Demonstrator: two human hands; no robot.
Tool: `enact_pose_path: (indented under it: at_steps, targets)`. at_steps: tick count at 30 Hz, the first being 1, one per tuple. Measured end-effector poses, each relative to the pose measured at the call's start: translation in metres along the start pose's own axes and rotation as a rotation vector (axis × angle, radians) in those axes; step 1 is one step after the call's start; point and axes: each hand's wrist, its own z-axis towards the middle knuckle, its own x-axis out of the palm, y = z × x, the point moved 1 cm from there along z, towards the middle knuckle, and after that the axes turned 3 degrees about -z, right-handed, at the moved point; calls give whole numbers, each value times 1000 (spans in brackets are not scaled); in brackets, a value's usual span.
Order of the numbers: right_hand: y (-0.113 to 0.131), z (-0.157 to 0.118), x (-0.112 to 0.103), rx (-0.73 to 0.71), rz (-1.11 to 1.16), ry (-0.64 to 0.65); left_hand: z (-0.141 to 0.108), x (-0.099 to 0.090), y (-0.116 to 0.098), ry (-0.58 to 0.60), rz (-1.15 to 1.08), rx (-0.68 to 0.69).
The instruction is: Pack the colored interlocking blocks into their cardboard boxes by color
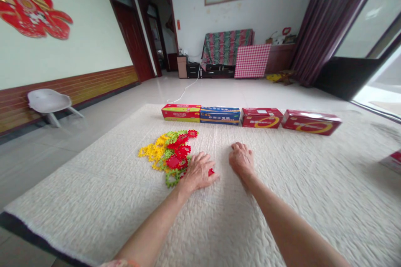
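Note:
A loose heap of plastic gear-like building pieces lies on the pale quilted cover (300, 200). Yellow pieces (153, 152) are on its left, red pieces (177, 162) on its right, with green pieces (171, 179) mixed among them. My left hand (199, 172) rests with fingers spread over the heap's right edge; a bit of red shows between thumb and fingers. To the right, apart from the heap, my right hand (242, 158) lies on the cover with its fingers curled under. Whatever its palm may hold is hidden.
Beyond my hands stand a red-and-yellow box (181, 113), a blue box (219, 116) and two dark red boxes (261, 118) in a row. Another red box (393, 161) is cut off at the right edge. A white chair (50, 102) stands on the floor at left.

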Motion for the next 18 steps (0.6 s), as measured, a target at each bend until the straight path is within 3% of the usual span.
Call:
enact_pose_path:
  at_steps: [5,10,14,18]
  targets:
    - [0,1,2,5,-2,-12,-15,-3,23,-23,95,-55]
    - [1,1,1,14,3,-24,-18,-19,51,-68,224,-102]
    - [1,1,1,13,-1,-36,16,-30,65,-86,263,-130]
    - [-1,1,4,10,-22,-51,71,-18,79,-13,238,-189]
